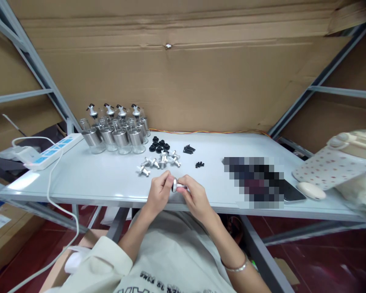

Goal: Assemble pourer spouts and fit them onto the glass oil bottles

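Close to the table's front edge, my left hand [160,190] and my right hand [195,195] meet around a silver bottle pourer spout [175,185]. The fingers of my left hand pinch its round base, where a dark rim shows. My right fingers close on the narrow spout end. Just beyond my hands lie several silver pourer spouts [162,160] in a loose group. Behind them is a cluster of black ribbed stoppers [158,145]. To the right are a few slim black pieces [188,149] and several tiny black caps [199,165].
Several glass bottles with steel sleeves [113,136] stand at the back left, some topped with pourers. A white power strip [55,151] lies at the left edge. On the right are a phone [291,191], a white oval case [311,190] and a dotted jug [338,162]. Cardboard [183,89] walls the back.
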The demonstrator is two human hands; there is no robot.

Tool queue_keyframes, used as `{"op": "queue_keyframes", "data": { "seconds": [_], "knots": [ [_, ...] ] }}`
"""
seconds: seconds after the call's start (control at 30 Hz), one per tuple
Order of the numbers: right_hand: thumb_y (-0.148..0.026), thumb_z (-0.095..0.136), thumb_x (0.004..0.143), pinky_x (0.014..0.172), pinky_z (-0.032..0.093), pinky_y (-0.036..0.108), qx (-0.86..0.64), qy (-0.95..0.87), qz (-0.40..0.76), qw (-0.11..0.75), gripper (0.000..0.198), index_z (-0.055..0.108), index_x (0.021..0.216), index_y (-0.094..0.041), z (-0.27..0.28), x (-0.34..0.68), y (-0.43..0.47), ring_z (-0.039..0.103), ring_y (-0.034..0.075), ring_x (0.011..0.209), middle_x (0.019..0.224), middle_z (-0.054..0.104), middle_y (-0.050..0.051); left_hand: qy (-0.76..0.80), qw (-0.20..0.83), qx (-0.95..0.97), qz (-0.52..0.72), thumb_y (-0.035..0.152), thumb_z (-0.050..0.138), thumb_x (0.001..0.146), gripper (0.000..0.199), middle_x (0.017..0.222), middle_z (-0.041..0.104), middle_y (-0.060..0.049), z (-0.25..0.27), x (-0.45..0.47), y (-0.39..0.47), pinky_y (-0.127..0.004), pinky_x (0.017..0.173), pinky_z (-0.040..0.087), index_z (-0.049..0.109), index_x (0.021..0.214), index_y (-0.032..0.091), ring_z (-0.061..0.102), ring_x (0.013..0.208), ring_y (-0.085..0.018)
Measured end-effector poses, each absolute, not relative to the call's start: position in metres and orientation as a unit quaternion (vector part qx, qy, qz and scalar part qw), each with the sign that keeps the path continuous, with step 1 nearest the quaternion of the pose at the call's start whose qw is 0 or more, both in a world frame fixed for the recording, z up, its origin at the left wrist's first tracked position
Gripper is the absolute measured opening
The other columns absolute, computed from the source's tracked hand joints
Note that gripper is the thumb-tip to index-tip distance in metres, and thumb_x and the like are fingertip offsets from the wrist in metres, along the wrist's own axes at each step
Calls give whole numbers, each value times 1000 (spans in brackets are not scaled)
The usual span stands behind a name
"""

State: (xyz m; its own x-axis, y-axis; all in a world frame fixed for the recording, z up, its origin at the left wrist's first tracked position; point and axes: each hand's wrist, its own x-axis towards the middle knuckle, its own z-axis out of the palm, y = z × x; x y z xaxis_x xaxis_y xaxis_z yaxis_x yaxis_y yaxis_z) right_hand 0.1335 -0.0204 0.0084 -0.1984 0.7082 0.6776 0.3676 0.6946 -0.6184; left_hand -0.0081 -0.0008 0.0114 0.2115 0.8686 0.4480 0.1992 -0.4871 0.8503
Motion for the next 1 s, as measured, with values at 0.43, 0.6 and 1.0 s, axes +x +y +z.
{"op": "queue_keyframes", "data": {
  "seconds": [0.43,0.6,1.0],
  "knots": [
    [-36,35,96,52,35,26,-414,-752,170,483,32,57,79,-20,13,127,-34,41,12,48,57,50,-1,410,286,713,492,45,26,94,45,51,32,4,13,-6,-3,-27,53,27,30,56,21,31,50,-11],
    [-49,38,92,46,26,24,-458,-637,343,516,40,54,69,-20,19,119,-44,29,9,43,49,34,-6,399,232,737,493,47,22,95,47,52,38,1,14,-7,-5,-29,58,30,34,57,22,36,55,-15],
    [-61,62,70,40,6,22,-423,-457,646,441,47,49,57,-17,38,135,-39,11,3,38,38,20,-12,332,158,810,457,39,22,97,42,53,36,1,16,-4,-2,-31,58,31,31,59,23,35,54,-17]
  ]
}}
